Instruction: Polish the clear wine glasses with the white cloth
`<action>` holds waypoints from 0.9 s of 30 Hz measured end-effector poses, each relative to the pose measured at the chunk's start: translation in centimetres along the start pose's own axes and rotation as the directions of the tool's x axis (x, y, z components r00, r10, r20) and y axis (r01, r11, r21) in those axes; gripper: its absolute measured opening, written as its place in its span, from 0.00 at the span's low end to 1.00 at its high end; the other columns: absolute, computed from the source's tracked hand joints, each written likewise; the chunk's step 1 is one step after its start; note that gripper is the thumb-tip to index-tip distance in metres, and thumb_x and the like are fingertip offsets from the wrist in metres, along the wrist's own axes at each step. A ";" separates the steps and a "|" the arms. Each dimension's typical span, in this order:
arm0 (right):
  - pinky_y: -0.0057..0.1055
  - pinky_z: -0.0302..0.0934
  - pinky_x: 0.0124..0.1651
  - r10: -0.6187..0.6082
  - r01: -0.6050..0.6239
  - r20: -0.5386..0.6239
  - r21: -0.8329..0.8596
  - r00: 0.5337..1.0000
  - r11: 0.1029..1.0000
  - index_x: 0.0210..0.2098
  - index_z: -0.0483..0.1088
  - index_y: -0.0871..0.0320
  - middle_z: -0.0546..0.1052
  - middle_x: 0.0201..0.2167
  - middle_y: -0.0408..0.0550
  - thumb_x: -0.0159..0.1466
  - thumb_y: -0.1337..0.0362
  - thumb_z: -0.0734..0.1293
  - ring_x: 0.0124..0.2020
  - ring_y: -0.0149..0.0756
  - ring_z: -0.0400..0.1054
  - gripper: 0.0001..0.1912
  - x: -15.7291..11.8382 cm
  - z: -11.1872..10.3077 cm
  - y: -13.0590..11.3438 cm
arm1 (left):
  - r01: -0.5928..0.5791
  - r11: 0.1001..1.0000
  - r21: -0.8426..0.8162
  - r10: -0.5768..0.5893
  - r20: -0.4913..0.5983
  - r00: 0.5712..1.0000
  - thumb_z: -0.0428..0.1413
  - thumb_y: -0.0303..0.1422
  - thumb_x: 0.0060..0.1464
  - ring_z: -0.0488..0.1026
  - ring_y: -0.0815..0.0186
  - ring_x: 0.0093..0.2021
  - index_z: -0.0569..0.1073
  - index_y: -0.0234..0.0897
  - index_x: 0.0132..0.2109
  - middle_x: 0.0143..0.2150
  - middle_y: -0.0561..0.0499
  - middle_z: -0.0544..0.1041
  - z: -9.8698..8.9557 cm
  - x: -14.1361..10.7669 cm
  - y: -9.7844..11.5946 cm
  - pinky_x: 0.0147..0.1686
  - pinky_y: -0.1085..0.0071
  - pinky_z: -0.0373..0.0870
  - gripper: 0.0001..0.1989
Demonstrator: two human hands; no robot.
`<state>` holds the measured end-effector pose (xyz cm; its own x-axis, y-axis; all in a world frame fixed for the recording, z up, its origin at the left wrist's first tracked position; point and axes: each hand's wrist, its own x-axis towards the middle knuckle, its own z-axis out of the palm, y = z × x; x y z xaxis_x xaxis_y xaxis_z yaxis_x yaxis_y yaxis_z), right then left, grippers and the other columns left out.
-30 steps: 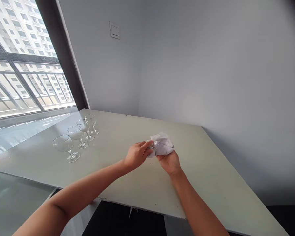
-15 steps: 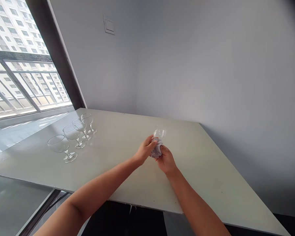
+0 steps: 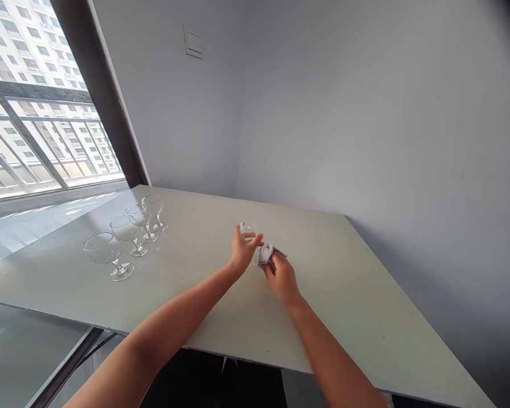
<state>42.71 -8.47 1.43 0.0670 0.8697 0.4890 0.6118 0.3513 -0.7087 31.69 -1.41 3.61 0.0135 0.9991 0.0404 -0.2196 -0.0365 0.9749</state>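
Our left hand (image 3: 243, 249) grasps a clear glass (image 3: 249, 228); just beside it, our right hand (image 3: 281, 276) grips a white cloth (image 3: 267, 254).

No text, label, brand, number or sign could be read anywhere in the view. No legible marking showed on the wall switch (image 3: 193, 43) at 11 o'clock, the building (image 3: 34, 48) outside at 10 o'clock, the row of stemmed glasses (image 3: 122, 272) between 8 and 9 o'clock, or the pale cloth (image 3: 265, 254) just below centre, towards 6 o'clock.
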 end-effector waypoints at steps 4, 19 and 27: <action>0.38 0.55 0.46 -0.305 0.318 0.093 -0.228 0.948 0.920 0.44 0.68 0.53 0.71 0.45 0.51 0.60 0.68 0.58 0.45 0.40 0.64 0.14 -0.4 0.1 -0.7 | 0.178 0.961 -0.213 -0.192 -0.044 0.980 0.61 0.37 0.43 0.75 0.64 0.32 0.53 0.40 0.52 0.38 0.49 0.69 -0.7 0.7 1.0 0.33 0.67 0.69 0.32; 0.30 0.59 0.36 0.093 -0.094 0.305 -0.011 0.948 0.995 0.38 0.71 0.50 0.73 0.41 0.44 0.63 0.53 0.55 0.37 0.34 0.67 0.16 -0.4 -0.6 0.0 | -0.117 0.927 -0.356 0.129 0.010 0.992 0.57 0.39 0.48 0.74 0.68 0.36 0.55 0.44 0.50 0.41 0.52 0.69 -0.7 0.9 5.6 0.42 0.66 0.68 0.25; 0.26 0.56 0.28 0.041 -0.029 0.066 -0.175 0.997 0.984 0.38 0.71 0.55 0.70 0.28 0.42 0.56 0.59 0.61 0.21 0.28 0.59 0.13 3.4 -1.4 -2.4 | -0.343 0.932 0.115 0.323 0.164 0.932 0.58 0.35 0.46 0.67 0.63 0.48 0.54 0.43 0.54 0.43 0.48 0.70 -0.3 -0.8 3.9 0.44 0.65 0.63 0.29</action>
<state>42.61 -6.83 5.51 0.0395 0.9044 0.4249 0.7379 0.2603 -0.6226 30.55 -2.31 7.27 0.1019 0.9158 0.3884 -0.0975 -0.3793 0.9201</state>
